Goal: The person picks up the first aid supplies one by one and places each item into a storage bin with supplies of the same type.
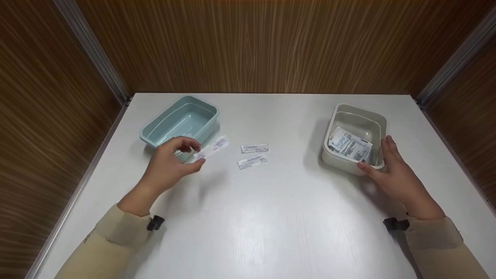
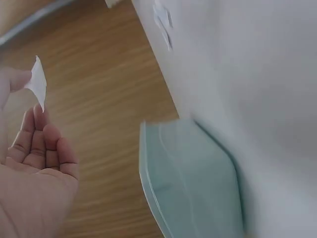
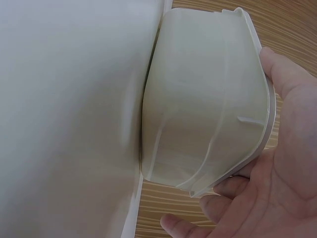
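My left hand (image 1: 170, 164) pinches a slim white packet with bluish print (image 1: 217, 146) between thumb and fingers, above the table beside the near right side of a pale blue plastic basin (image 1: 211, 130). The left wrist view shows this white packet (image 2: 38, 84) nearly edge-on. On the right, my right hand (image 1: 399, 180) grips a cream plastic basin (image 1: 329, 155) at its near right corner, the thumb at the near rim and the fingers along the right side. Several white printed packets (image 1: 348, 144) lie inside the cream basin. In the right wrist view, fingers (image 3: 230, 187) reach under its rim.
Two more slim printed packets, an upper one (image 1: 254, 148) and a lower one (image 1: 252, 161), lie flat on the white table (image 1: 248, 217) between the basins. Wood-grain panels (image 1: 248, 46) stand behind the table and at both sides.
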Demonstrator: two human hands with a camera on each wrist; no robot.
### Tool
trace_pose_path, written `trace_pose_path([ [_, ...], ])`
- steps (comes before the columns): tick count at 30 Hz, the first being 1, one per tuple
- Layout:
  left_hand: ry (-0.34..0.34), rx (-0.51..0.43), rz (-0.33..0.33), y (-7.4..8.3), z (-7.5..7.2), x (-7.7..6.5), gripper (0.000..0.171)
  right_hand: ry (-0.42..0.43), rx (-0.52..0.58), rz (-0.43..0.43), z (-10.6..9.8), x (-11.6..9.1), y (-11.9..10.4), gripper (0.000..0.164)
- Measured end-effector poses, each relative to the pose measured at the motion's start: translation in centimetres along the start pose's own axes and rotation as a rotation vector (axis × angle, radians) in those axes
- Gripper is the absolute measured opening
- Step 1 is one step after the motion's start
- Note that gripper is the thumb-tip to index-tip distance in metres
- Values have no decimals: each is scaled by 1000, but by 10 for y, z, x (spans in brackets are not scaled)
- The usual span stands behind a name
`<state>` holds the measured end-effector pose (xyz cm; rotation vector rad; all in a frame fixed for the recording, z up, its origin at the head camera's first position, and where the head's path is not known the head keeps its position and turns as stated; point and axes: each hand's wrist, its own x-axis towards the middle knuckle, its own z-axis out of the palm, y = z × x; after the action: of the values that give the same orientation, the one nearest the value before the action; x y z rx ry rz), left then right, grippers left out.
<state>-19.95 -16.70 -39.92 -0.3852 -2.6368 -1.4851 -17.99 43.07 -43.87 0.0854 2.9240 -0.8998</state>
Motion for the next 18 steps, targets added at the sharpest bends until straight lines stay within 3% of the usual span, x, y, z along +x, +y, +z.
trace_pose_path([
  [5,62,39,-61,-15,-18,14,42,-7,4,5,0,0,0,122],
  [12,142,118,-97,-39,-39,39,43,7,-16,-20,1,1,-1,121],
  [18,157,136,-205,-55,-53,61,48,8,-8,-22,0,2,0,120],
])
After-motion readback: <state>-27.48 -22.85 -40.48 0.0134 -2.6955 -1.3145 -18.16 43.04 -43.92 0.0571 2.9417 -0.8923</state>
